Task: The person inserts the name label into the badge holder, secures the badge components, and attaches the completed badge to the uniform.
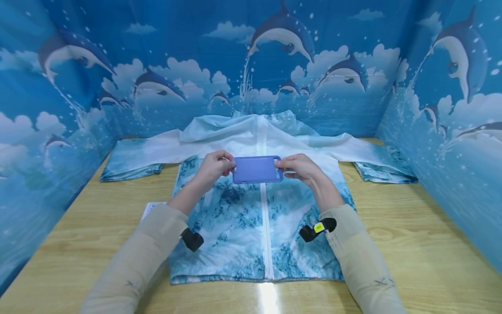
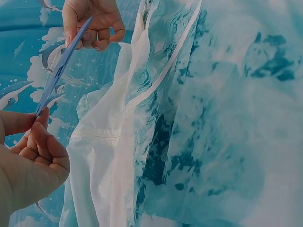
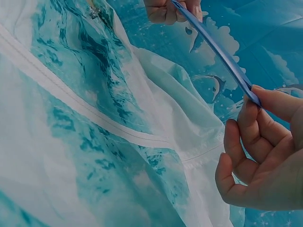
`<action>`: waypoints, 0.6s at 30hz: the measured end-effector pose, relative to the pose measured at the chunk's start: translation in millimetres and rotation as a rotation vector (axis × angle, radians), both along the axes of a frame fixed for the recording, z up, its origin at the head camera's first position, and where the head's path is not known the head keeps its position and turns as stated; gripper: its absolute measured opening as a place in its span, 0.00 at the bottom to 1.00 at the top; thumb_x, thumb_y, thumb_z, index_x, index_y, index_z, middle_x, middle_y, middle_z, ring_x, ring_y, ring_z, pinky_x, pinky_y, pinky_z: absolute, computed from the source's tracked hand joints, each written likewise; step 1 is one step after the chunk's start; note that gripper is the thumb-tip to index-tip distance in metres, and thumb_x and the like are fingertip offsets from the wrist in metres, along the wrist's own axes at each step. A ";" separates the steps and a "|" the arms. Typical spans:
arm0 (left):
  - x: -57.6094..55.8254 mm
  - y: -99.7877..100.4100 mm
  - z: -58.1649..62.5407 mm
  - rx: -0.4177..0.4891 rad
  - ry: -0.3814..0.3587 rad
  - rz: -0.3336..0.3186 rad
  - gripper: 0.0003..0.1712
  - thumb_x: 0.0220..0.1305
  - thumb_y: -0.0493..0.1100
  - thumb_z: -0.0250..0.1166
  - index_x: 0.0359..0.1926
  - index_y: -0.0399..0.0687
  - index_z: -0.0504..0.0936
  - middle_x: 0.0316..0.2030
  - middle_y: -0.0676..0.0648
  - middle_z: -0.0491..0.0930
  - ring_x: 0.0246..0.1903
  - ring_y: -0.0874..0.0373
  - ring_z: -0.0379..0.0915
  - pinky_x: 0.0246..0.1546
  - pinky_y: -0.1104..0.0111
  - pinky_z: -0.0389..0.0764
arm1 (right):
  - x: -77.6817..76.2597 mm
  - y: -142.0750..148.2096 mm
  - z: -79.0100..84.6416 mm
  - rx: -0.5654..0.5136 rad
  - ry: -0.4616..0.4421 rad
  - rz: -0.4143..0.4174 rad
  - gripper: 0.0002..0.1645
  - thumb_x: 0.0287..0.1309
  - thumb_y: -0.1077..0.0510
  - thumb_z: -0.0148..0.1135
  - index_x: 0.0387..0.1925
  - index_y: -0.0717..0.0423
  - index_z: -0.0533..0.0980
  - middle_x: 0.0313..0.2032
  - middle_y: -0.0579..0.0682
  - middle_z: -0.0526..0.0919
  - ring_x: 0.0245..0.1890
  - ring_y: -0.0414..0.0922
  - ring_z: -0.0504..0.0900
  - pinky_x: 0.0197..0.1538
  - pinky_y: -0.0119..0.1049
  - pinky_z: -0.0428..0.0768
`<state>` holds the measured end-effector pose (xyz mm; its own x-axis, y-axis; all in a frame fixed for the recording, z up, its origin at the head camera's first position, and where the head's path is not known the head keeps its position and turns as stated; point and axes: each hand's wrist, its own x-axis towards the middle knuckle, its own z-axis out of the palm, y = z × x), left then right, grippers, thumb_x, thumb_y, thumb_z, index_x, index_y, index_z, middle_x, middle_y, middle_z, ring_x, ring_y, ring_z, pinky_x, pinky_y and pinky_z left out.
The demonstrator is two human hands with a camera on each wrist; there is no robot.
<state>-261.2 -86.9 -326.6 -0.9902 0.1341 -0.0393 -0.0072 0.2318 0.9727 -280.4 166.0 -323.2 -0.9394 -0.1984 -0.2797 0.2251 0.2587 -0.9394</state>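
Note:
A purple phone case with a cutout near its right end is held sideways above a jacket. My left hand pinches its left end between thumb and fingers. On the opposite end, the thumb and fingers of my right hand grip the edge beside the cutout. Both wrist views show the case edge-on as a thin blue strip, with a hand at either end. Beneath lies the white and teal zip jacket, spread flat with its sleeves out to the sides and their ends folded back.
The jacket rests on a wooden table. A white printed card lies partly under the left forearm. Blue dolphin-print curtains enclose the back and both sides. Each sleeve cuff carries a small black camera.

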 end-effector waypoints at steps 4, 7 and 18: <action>0.2 -0.8 -0.3 0.004 0.000 -0.004 0.06 0.63 0.37 0.56 0.35 0.36 0.72 0.25 0.45 0.75 0.25 0.53 0.65 0.38 0.54 0.68 | -0.1 1.5 -0.2 0.001 0.004 0.007 0.21 0.60 0.57 0.60 0.48 0.70 0.75 0.32 0.50 0.79 0.37 0.46 0.75 0.56 0.52 0.68; 0.8 -0.8 0.1 0.002 0.001 -0.005 0.06 0.64 0.37 0.56 0.35 0.37 0.72 0.26 0.45 0.75 0.25 0.53 0.65 0.38 0.54 0.68 | -0.4 2.6 -0.6 0.006 0.007 0.006 0.21 0.60 0.56 0.60 0.48 0.70 0.75 0.33 0.51 0.79 0.38 0.46 0.75 0.56 0.51 0.68; 0.4 -0.3 -2.0 0.000 0.001 0.003 0.06 0.64 0.38 0.56 0.36 0.37 0.73 0.26 0.44 0.75 0.26 0.52 0.66 0.39 0.53 0.68 | -2.1 4.2 -1.5 0.006 -0.005 0.003 0.21 0.60 0.55 0.61 0.47 0.69 0.76 0.31 0.49 0.80 0.39 0.47 0.75 0.55 0.50 0.69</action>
<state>-260.8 -87.2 -328.6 -0.9907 0.1310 -0.0380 -0.0067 0.2316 0.9728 -282.5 170.1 -324.7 -0.9374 -0.1997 -0.2852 0.2286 0.2648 -0.9368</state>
